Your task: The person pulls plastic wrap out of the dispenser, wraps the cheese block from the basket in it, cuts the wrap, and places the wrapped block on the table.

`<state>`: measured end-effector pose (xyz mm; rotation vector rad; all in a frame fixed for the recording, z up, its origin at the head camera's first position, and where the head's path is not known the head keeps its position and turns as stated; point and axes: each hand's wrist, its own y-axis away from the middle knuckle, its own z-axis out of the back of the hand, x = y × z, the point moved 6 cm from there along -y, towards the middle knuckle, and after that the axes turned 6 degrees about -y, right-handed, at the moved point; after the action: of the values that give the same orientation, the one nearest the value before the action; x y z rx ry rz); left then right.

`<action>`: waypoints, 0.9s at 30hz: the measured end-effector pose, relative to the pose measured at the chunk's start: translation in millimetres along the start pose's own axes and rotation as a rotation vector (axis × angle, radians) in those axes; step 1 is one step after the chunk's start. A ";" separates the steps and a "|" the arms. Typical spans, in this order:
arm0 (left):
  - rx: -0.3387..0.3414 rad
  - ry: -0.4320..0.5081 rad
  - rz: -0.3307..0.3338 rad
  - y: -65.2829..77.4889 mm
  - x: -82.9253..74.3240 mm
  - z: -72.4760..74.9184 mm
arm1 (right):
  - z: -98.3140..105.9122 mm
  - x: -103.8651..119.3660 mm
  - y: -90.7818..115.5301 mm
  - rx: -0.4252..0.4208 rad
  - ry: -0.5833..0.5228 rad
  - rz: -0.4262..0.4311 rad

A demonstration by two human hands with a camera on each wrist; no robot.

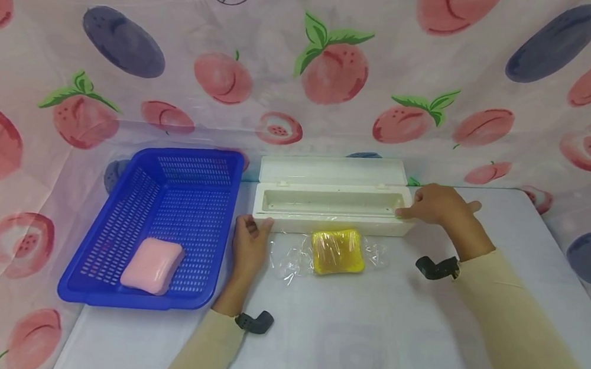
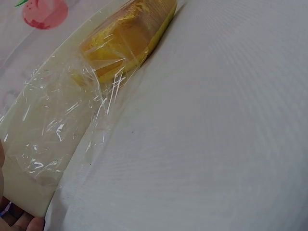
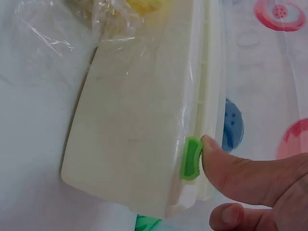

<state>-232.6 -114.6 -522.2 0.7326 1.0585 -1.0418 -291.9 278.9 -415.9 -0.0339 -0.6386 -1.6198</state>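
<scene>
A long white cling film dispenser (image 1: 387,228) stands with its translucent lid (image 1: 334,171) raised at the back. My left hand (image 1: 249,246) grips its left front corner, thumb on top. At the right end, my right hand (image 1: 440,204) presses its thumb against the green slide cutter (image 3: 191,159) on the rim; its other fingers sit beyond the edge. A yellow soap bar (image 1: 338,253) lies right in front of the dispenser, wrapped in clear film (image 2: 53,120) whose loose, crumpled ends spread to both sides. In the left wrist view only a few fingertips (image 2: 36,224) show.
On the left, a blue perforated basket (image 1: 137,302) holds a pink soap bar (image 1: 153,266). A white cloth (image 1: 365,346) covers the table. Behind it rises a fruit-patterned curtain (image 1: 277,46), close to the dispenser's back.
</scene>
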 end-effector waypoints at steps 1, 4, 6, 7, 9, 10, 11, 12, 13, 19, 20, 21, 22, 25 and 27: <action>-0.001 0.003 -0.003 -0.1 0.2 -0.5 | 2.0 -0.7 1.2 -0.003 0.004 -0.003; 0.001 0.012 -0.001 0.2 0.6 -1.8 | 6.2 -4.2 2.9 -0.001 0.014 -0.005; -0.001 0.014 -0.010 0.2 0.4 -2.4 | 6.7 -8.1 2.7 0.003 0.011 -0.007; 0.000 0.016 -0.014 0.2 0.4 -2.8 | 6.0 -9.8 2.1 0.007 0.011 0.002; 0.003 0.014 -0.017 0.1 0.1 -3.5 | 3.7 -12.0 0.6 -0.003 -0.003 0.035; 0.006 0.014 -0.018 0.1 0.0 -3.7 | 1.9 -12.8 0.0 -0.012 -0.011 0.054; 0.008 0.014 -0.018 0.4 -0.7 -3.5 | -0.2 -12.7 0.0 -0.022 -0.021 0.082; 0.011 0.018 -0.015 0.9 -1.9 -3.0 | -3.1 -12.8 0.5 -0.026 -0.041 0.102; 0.016 0.017 -0.005 1.8 -3.0 -2.3 | -6.3 -12.5 1.8 -0.028 -0.064 0.123; 0.032 -0.088 0.019 12.3 -21.3 2.7 | -34.5 -16.7 14.5 -0.002 -0.259 0.093; 0.029 -0.131 -0.013 15.5 -27.4 3.1 | -39.6 -18.5 16.7 0.000 -0.302 0.073; 0.024 -0.180 -0.054 19.7 -34.9 3.3 | -44.9 -20.7 19.1 0.003 -0.348 0.053; 0.013 -0.238 -0.111 24.6 -43.6 3.7 | -49.8 -22.1 21.9 0.005 -0.390 0.039; -0.047 -0.434 -0.356 41.8 -73.2 4.4 | -63.3 -25.5 30.9 0.009 -0.502 0.011; -0.086 -0.545 -0.504 55.0 -92.4 4.6 | -71.8 -25.9 37.2 0.028 -0.531 0.009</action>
<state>-191.5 -69.4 -433.6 0.0807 0.8117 -1.5079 -228.7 271.9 -472.2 -0.4574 -1.0624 -1.5990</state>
